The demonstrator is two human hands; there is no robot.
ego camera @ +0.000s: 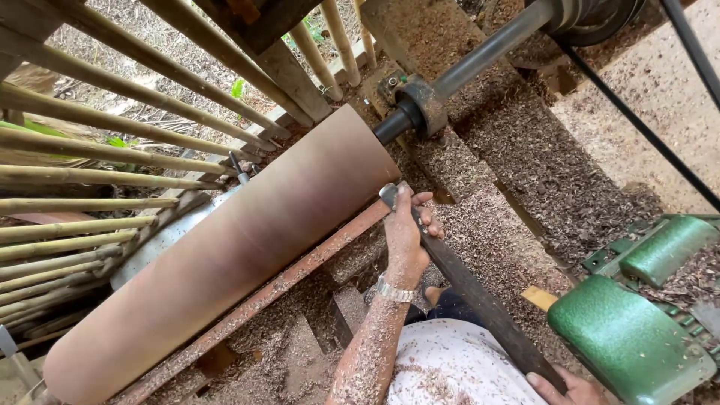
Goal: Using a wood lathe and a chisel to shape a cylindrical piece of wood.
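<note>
— Where are we holding the long chisel [480, 296]?

— Our left hand [405, 236] is wrapping around its blade near the tip, pinning it onto the rusty tool rest [300, 274]. Our right hand [562, 388] is gripping the far end, by the green motor [630, 337].

— And the wooden cylinder [225, 247]?

— It's lying just beyond our left fingers, touching the tip. We're judging it best to be keeping the blade pressed flat on the rest and feeding lightly, with the right hand steadying low.

To your right sits a green motor housing [626, 337], sawdust-flecked. A black drive belt [637, 124] runs diagonally above it. Bamboo poles [112, 142] form a fence at your left. Wood shavings [525, 157] blanket the bench.
</note>
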